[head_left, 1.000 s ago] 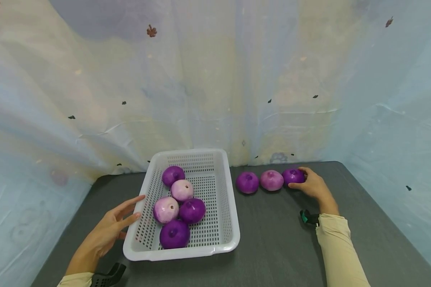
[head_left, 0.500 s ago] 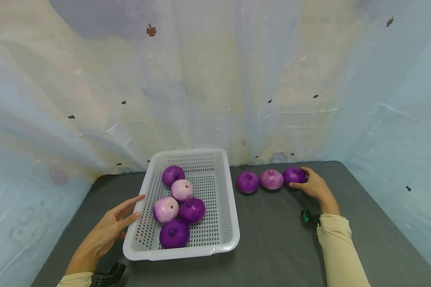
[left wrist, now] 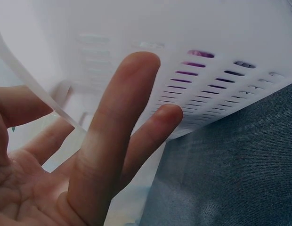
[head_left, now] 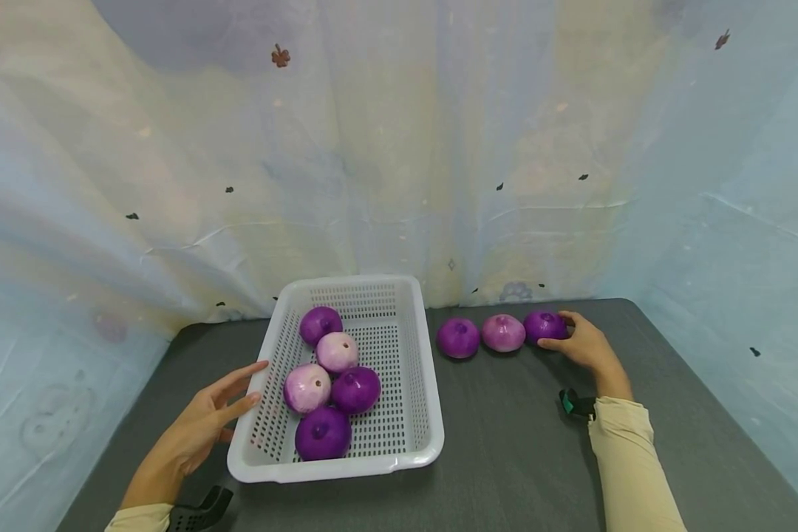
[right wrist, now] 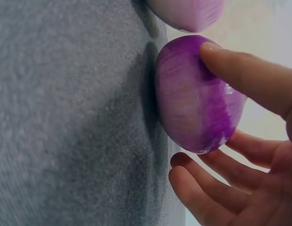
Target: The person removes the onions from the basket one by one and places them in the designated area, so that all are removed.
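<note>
My right hand (head_left: 587,345) holds a dark purple onion (head_left: 543,325) between thumb and fingers at the right end of a row on the table. In the right wrist view the thumb presses one side of this onion (right wrist: 198,94) and fingertips touch the other. Beside it stand a pinkish onion (head_left: 503,333) and another purple onion (head_left: 458,338). A white perforated plastic basket (head_left: 422,369) contains several onions (head_left: 323,434), some purple, some pale. My left hand (head_left: 199,425) rests against the basket's left side with spread, fairly straight fingers; the left wrist view shows fingers (left wrist: 122,99) along its slotted outer wall.
A dark grey table (head_left: 499,458) lies under everything. A patterned pale curtain (head_left: 399,148) hangs behind it and at both sides. The basket stands left of the onion row, with a narrow gap between them.
My right hand and the onion in it have shifted very slightly to the right. The left hand, basket and other onions stay where they were.
</note>
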`<state>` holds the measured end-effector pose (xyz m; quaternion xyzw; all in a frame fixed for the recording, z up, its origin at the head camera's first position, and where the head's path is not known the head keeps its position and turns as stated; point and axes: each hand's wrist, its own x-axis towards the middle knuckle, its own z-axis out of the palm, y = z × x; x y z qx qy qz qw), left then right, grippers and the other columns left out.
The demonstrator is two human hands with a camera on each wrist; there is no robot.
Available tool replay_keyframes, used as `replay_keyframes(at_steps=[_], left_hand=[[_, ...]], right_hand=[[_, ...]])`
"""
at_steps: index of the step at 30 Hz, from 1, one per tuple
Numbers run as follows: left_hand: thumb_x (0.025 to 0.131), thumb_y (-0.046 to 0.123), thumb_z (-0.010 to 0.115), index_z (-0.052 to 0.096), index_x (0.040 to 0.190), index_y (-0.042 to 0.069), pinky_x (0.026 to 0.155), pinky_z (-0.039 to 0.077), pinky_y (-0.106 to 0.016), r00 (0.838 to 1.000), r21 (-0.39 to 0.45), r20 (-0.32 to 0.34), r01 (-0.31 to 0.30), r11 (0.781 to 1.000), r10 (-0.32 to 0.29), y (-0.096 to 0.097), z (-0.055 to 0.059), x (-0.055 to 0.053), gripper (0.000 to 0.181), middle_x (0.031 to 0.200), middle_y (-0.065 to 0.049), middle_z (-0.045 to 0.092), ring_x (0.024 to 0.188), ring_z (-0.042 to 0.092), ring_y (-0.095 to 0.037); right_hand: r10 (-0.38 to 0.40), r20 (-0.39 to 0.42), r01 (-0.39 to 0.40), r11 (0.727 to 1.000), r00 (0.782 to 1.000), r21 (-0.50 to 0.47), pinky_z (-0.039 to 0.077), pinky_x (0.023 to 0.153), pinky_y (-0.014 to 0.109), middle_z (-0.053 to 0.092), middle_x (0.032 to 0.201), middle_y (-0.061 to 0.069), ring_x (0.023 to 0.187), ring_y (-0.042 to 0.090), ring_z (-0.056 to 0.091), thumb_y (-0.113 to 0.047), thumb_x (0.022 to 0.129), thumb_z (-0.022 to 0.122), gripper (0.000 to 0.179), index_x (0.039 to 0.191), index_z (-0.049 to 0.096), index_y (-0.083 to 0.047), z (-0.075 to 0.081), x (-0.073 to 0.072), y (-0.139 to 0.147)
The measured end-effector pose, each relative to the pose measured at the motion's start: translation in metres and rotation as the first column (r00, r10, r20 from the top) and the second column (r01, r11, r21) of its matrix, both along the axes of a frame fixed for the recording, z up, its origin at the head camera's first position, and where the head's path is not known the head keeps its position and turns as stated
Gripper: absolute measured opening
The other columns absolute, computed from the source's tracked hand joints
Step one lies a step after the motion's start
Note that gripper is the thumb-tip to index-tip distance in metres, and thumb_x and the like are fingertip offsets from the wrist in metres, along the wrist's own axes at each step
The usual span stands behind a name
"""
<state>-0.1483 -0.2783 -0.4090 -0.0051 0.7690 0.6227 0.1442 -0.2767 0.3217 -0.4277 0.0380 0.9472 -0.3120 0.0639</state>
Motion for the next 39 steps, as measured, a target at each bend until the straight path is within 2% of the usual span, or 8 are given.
replay_keyframes(at_steps=[13,21,27,33,36,39], left_hand=[[0.102,0.028,0.057,0.027,0.158,0.020,0.075,0.060,-0.053,1.000,-0.005,-0.001,-0.001,1.000,0.001,0.000,0.001,0.001,0.064,0.164,-0.021,0.019,0.121,0.060,-0.035],[0.102,0.028,0.057,0.027,0.158,0.021,0.076,0.060,-0.054,1.000,-0.003,-0.001,-0.002,1.000,0.002,0.000,0.001,0.001,0.064,0.164,-0.021,0.019,0.121,0.059,-0.035],[0.103,0.027,0.056,0.026,0.158,0.021,0.075,0.060,-0.054,1.000,0.017,-0.007,0.016,1.000,-0.016,-0.001,0.000,0.000,0.063,0.163,-0.021,0.020,0.118,0.061,-0.034],[0.103,0.027,0.056,0.027,0.158,0.021,0.075,0.059,-0.054,1.000,0.025,-0.016,0.018,1.000,-0.018,-0.003,0.004,0.000,0.063,0.163,-0.022,0.021,0.117,0.062,-0.033],[0.103,0.027,0.055,0.027,0.158,0.022,0.076,0.059,-0.054,1.000,0.037,-0.006,0.025,0.999,-0.025,-0.002,0.004,0.001,0.062,0.163,-0.021,0.021,0.117,0.063,-0.033],[0.103,0.028,0.055,0.027,0.158,0.022,0.077,0.059,-0.055,1.000,0.032,0.011,0.021,0.999,-0.021,-0.003,0.002,0.003,0.062,0.164,-0.020,0.019,0.117,0.063,-0.033]], right_hand=[[0.022,0.021,-0.022,1.000,1.000,0.005,0.039,0.105,0.066,0.036,0.147,0.040,0.132,0.056,0.040,-0.040,0.090,0.073,0.093,0.152,0.023,0.009,0.005,0.005,0.003],[0.052,-0.015,-0.052,0.999,0.999,0.006,0.039,0.105,0.066,0.032,0.149,0.040,0.134,0.056,0.037,-0.040,0.089,0.073,0.097,0.154,0.020,0.009,0.010,0.005,0.005],[0.078,-0.097,-0.072,0.995,0.992,0.063,0.033,0.105,0.070,0.027,0.153,0.039,0.136,0.058,0.031,-0.046,0.090,0.070,0.100,0.156,0.016,0.005,0.033,0.013,0.002],[0.118,-0.179,-0.111,0.993,0.977,0.046,0.027,0.107,0.073,0.023,0.158,0.033,0.142,0.056,0.023,-0.048,0.090,0.070,0.097,0.159,0.018,-0.004,0.063,0.023,-0.016],[0.167,-0.234,-0.165,0.986,0.958,0.031,0.027,0.109,0.071,0.027,0.159,0.029,0.144,0.053,0.024,-0.046,0.090,0.071,0.091,0.158,0.024,-0.006,0.073,0.027,-0.033],[0.240,-0.289,-0.248,0.969,0.927,0.011,0.029,0.110,0.068,0.033,0.158,0.025,0.143,0.048,0.031,-0.041,0.090,0.073,0.085,0.156,0.030,-0.007,0.082,0.026,-0.060]])
